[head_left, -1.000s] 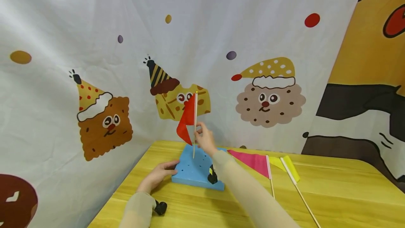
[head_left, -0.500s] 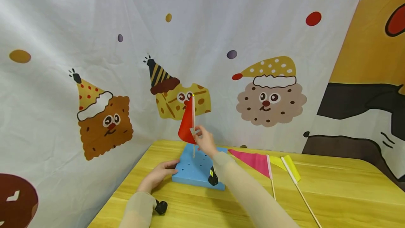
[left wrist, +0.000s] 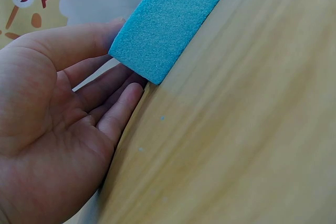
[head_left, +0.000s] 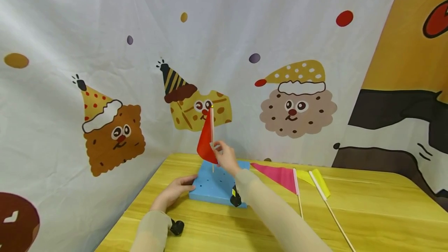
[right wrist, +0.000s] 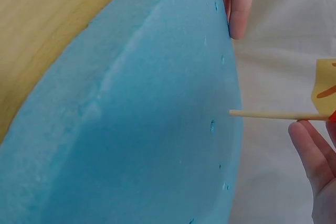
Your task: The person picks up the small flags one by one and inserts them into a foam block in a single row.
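Note:
Between the thumb and fingers of my right hand (head_left: 226,157) is the stick of a red flag (head_left: 206,139), held nearly upright above a blue foam board (head_left: 208,193). In the right wrist view the bare end of the stick (right wrist: 278,115) shows near a small hole (right wrist: 212,125) in the board; whether it touches the surface I cannot tell. The red cloth hangs down the left side, by my fingers. My left hand (head_left: 175,192) rests against the board's left edge. In the left wrist view its fairly straight fingers (left wrist: 89,43) touch the board's corner.
To the right of the board a pink flag (head_left: 280,176) and a yellow flag (head_left: 322,184) lie on the wooden table (head_left: 378,209). Several small holes dot the board. A white curtain with cartoon figures (head_left: 297,112) hangs behind the table.
My right hand has moved slightly down and left with the red flag, whose top now stands lower. The cloth has folded closer to the stick. My left hand stays at the board's edge.

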Motion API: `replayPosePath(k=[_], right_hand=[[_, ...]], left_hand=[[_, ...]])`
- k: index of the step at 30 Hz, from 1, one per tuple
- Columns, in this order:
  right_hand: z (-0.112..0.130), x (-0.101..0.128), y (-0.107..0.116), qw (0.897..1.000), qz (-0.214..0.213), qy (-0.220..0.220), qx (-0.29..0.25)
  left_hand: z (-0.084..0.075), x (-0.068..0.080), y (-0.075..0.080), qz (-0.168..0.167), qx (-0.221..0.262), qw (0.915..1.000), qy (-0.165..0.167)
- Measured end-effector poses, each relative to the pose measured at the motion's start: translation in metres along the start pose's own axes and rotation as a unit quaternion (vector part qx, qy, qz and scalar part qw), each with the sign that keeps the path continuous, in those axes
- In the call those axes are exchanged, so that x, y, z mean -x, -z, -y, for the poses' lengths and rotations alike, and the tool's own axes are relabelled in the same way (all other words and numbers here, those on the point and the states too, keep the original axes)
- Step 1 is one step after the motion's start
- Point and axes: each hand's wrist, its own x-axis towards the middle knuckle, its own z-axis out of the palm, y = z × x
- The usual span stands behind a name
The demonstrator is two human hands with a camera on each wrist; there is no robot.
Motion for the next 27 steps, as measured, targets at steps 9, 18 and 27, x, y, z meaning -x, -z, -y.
replayPosePath(k=[9,18,27], right_hand=[[-0.006,0.004,0.009,1.0,0.001,-0.016,-0.013],[-0.005,0.014,0.047,0.998,0.019,-0.005,-0.053],[-0.015,0.055,0.111,0.994,0.079,-0.048,-0.051]], left_hand=[[-0.003,-0.004,-0.003,0.007,-0.002,1.0,-0.005],[-0.007,-0.004,0.001,0.02,-0.011,0.9996,-0.018],[-0.002,0.003,0.001,0.018,-0.019,0.9996,-0.008]])
